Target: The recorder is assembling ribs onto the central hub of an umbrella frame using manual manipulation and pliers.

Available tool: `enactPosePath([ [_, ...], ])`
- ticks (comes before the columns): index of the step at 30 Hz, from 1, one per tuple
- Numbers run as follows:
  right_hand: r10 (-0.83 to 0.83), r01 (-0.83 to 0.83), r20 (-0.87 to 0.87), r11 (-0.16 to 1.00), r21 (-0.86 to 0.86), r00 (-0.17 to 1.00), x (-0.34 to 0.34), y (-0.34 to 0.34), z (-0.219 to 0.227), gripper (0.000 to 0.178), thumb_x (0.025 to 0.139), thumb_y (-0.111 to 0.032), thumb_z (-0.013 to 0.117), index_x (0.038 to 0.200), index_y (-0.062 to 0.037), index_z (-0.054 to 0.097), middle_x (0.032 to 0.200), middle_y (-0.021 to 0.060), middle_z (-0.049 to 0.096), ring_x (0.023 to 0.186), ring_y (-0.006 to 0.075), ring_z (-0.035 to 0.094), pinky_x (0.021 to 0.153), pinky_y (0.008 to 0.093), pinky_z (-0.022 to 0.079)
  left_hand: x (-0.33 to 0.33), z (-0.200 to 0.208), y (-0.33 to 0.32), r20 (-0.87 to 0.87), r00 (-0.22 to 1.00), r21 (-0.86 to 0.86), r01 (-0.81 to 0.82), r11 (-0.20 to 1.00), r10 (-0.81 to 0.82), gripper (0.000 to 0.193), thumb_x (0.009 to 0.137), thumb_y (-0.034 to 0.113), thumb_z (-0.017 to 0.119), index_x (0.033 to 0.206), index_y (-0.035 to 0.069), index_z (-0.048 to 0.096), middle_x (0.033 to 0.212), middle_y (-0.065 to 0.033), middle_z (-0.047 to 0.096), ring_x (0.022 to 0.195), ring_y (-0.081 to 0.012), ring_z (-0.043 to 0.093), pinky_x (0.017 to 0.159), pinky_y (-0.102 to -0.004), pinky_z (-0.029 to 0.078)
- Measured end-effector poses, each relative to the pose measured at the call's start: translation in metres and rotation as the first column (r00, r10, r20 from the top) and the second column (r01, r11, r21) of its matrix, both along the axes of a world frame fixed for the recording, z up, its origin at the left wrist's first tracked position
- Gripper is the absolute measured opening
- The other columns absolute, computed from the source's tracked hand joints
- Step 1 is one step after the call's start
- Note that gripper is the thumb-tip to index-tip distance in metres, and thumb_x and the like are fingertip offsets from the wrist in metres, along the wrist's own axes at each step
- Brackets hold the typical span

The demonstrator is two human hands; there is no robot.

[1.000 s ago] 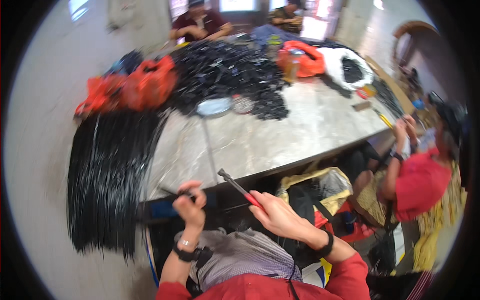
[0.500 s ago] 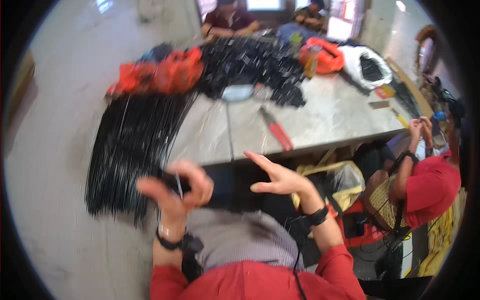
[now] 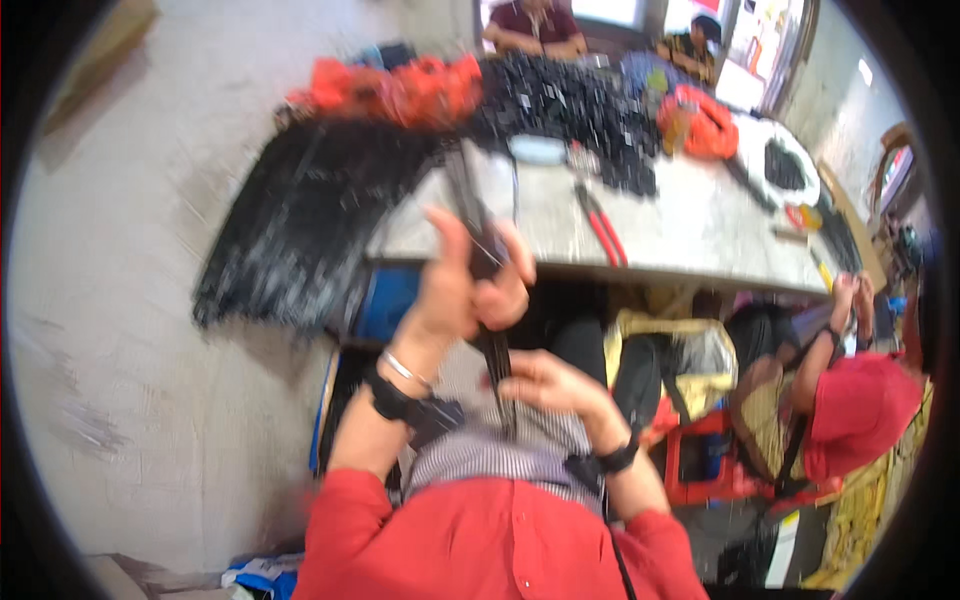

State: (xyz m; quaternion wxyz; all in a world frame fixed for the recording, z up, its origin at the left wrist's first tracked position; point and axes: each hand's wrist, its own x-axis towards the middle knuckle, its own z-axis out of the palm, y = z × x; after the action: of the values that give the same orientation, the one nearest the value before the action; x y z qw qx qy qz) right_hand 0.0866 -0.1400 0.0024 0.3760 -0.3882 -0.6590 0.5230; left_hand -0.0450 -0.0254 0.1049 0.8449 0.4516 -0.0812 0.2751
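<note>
One bundle (image 3: 487, 256), black, seemingly through left grip (image 3: 452, 290)

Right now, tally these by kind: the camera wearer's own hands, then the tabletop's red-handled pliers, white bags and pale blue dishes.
Left hand, right hand: 2
Red-handled pliers: 1
White bag: 1
Pale blue dish: 1
Total: 5

You've let go of the red-handled pliers (image 3: 592, 214) — they now lie on the tabletop (image 3: 700, 240). Your right hand (image 3: 555, 385) has come over to the lower end of the black strips (image 3: 468, 192), now stretching lengthwise from your left hand (image 3: 447, 295) toward your lap.
</note>
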Motion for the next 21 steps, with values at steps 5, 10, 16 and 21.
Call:
enactPosePath([
  [5, -0.234, 0.236, 0.038, 0.937, -0.256, 0.971, 0.002, -0.025, -0.044, 0.023, 0.089, -0.011, 0.054, 0.108, 0.0019, 0.059, 0.095, 0.0051, 0.063, 0.090, 0.0118, 0.055, 0.081, 0.0282, 0.045, 0.037, -0.058, 0.001, -0.166, 0.954, 0.006, -0.254, 0.967, 0.251, 0.073, 0.077, 0.067, 0.047, 0.110, 0.003, 0.049, 0.061, 0.0002, 0.046, 0.046, -0.0087, 0.042, 0.044, -0.0230, 0.036],
  [10, -0.251, 0.241, 0.017, 0.905, -0.351, 0.968, 0.013, -0.010, -0.043, 0.018, 0.090, -0.011, 0.054, 0.103, 0.0004, 0.060, 0.088, 0.0014, 0.061, 0.079, 0.0074, 0.051, 0.070, 0.0238, 0.043, 0.045, -0.047, 0.005, 0.030, 0.777, 0.274, -0.611, 0.742, 0.629, 0.058, 0.085, 0.014, 0.067, 0.130, 0.002, 0.033, 0.096, -0.0079, 0.053, 0.076, -0.0132, 0.057, 0.068, -0.0270, 0.051],
  [16, -0.250, 0.209, -0.039, 0.879, -0.429, 0.967, 0.031, 0.008, -0.072, 0.027, 0.090, -0.011, 0.057, 0.113, 0.0011, 0.053, 0.095, 0.0030, 0.063, 0.085, 0.0099, 0.057, 0.079, 0.0255, 0.045, 0.051, -0.047, 0.032, -0.127, 0.795, 0.359, -0.520, 0.775, 0.593, 0.073, 0.088, -0.004, 0.050, 0.145, 0.008, 0.007, 0.116, -0.0169, 0.051, 0.091, -0.0167, 0.058, 0.081, -0.0314, 0.050],
  [21, -0.392, 0.284, -0.453, 0.914, -0.289, 0.801, 0.058, 0.039, -0.007, 0.081, 0.079, -0.004, 0.068, 0.143, -0.0072, 0.019, 0.136, 0.0129, 0.036, 0.122, 0.0232, 0.041, 0.097, 0.0388, 0.041, 0.054, -0.060, 0.048, -0.139, 0.796, 0.565, -0.425, 0.707, 0.589, 0.065, 0.090, -0.003, 0.048, 0.143, 0.011, 0.015, 0.118, -0.0152, 0.052, 0.092, -0.0142, 0.058, 0.083, -0.0305, 0.050],
])
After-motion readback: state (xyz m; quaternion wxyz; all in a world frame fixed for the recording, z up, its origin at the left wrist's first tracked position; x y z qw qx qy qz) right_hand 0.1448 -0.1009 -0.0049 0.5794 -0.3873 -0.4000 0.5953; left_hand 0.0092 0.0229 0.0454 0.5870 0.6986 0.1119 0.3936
